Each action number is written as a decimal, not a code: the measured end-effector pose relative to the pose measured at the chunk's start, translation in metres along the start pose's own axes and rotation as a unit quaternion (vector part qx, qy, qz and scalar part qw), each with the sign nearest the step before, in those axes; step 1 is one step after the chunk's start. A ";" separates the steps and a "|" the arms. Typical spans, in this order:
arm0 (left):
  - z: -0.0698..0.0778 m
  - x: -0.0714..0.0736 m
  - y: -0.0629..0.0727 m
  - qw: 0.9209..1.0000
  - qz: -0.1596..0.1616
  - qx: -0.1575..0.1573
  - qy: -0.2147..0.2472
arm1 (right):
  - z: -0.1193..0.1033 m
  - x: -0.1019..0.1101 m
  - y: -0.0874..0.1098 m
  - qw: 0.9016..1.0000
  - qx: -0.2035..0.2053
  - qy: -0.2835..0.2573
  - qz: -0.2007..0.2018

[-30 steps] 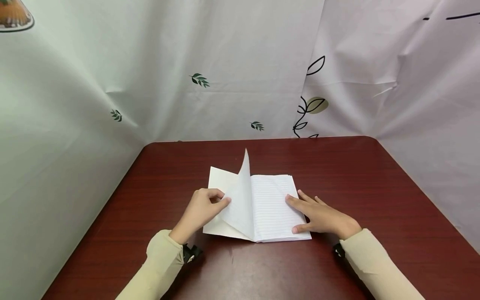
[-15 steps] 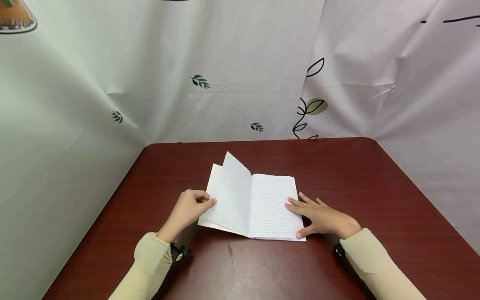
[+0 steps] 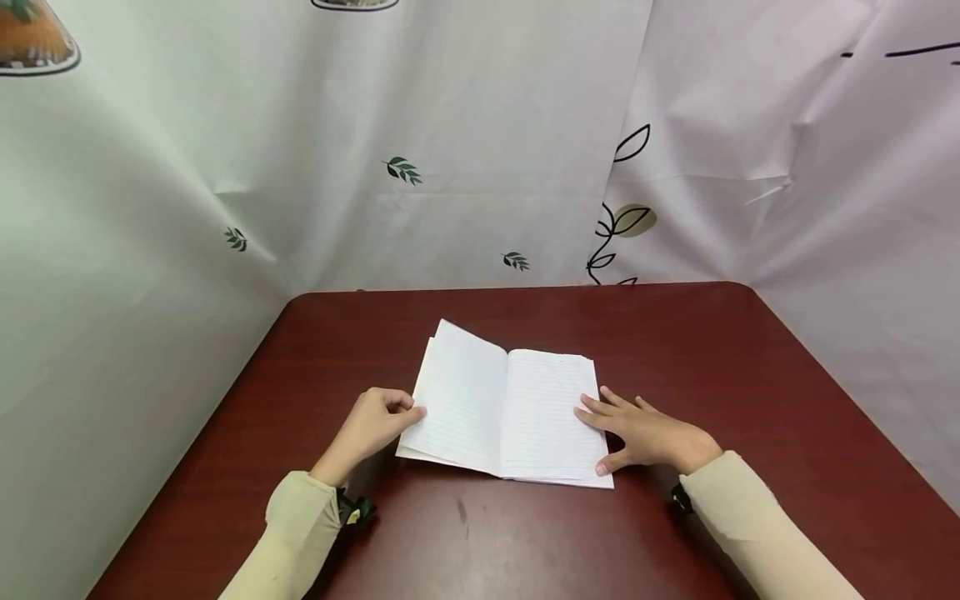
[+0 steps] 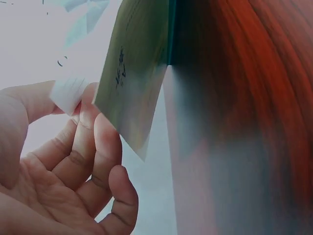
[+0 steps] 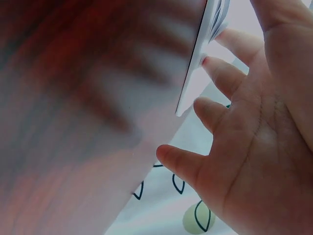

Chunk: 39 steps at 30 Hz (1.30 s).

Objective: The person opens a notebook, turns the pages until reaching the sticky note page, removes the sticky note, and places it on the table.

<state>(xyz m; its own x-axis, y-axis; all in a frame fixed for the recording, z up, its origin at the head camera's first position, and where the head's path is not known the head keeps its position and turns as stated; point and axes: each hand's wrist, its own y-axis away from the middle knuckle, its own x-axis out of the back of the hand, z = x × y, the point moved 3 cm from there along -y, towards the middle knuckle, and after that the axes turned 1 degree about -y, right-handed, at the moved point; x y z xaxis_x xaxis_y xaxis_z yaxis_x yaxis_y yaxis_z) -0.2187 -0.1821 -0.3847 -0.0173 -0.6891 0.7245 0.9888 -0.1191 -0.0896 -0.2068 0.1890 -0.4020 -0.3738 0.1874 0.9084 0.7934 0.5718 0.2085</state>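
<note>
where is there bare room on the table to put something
Bare tabletop borders the notebook on its near side, between the sleeves, and on its far side, up to the cloth backdrop; more lies right of the right hand. Crowded: the notebook's sides, where the left hand pinches the left page and the right hand touches the right page.

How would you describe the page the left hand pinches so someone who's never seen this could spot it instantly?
Find the dark red table, then the open lined notebook on it. The page is on the notebook's left half as the person looks down. What sets it apart: the left hand pinches its outer edge, while the right hand touches the facing page.
</note>
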 end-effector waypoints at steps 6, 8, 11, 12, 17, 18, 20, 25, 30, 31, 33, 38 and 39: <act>-0.005 -0.003 -0.003 1.000 -0.005 0.007 0.002 | 0.006 0.005 -0.006 1.000 -0.007 -0.011 -0.012; -0.006 -0.006 -0.003 1.000 -0.011 0.009 0.002 | 0.009 0.005 -0.008 1.000 -0.008 -0.013 -0.017; -0.007 -0.010 -0.004 1.000 -0.020 0.011 0.001 | 0.012 0.006 -0.008 1.000 -0.013 -0.015 -0.020; -0.007 -0.011 -0.004 1.000 -0.020 0.010 0.001 | 0.013 0.006 -0.008 1.000 -0.015 -0.016 -0.020; -0.007 -0.013 -0.005 1.000 -0.021 0.001 0.000 | 0.014 0.008 -0.008 0.999 -0.008 -0.037 -0.019; -0.008 -0.013 -0.005 1.000 -0.023 -0.001 -0.001 | 0.014 0.009 -0.008 0.999 -0.001 -0.050 -0.020; -0.009 -0.013 -0.006 1.000 -0.027 -0.001 -0.001 | 0.013 0.009 -0.009 0.996 0.018 -0.080 -0.024; -0.011 -0.012 -0.007 0.999 -0.035 -0.002 -0.006 | 0.012 0.007 -0.009 0.992 0.055 -0.109 -0.036; -0.014 -0.012 -0.007 0.999 -0.044 -0.003 -0.005 | 0.012 0.004 -0.009 0.995 0.051 -0.079 -0.030; -0.015 -0.012 -0.007 0.999 -0.045 -0.003 -0.005 | 0.012 0.004 -0.009 0.996 0.049 -0.071 -0.027; -0.015 -0.012 -0.006 0.999 -0.048 -0.003 -0.004 | 0.012 0.003 -0.008 0.997 0.043 -0.057 -0.022; -0.018 -0.013 -0.005 0.998 -0.061 0.009 -0.003 | 0.012 0.003 -0.008 0.999 0.035 -0.037 -0.015; -0.019 -0.013 -0.005 0.998 -0.064 0.011 -0.004 | 0.012 0.003 -0.007 0.999 0.035 -0.033 -0.014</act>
<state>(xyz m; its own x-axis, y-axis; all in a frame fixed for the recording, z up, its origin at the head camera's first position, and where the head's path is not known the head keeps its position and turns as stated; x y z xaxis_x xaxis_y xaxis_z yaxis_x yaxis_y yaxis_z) -0.2266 -0.1860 -0.4067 -0.1422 -0.6637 0.7344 0.9816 -0.1900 0.0184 -0.2195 0.1948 -0.4054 -0.4281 0.2218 0.8761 0.7477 0.6314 0.2055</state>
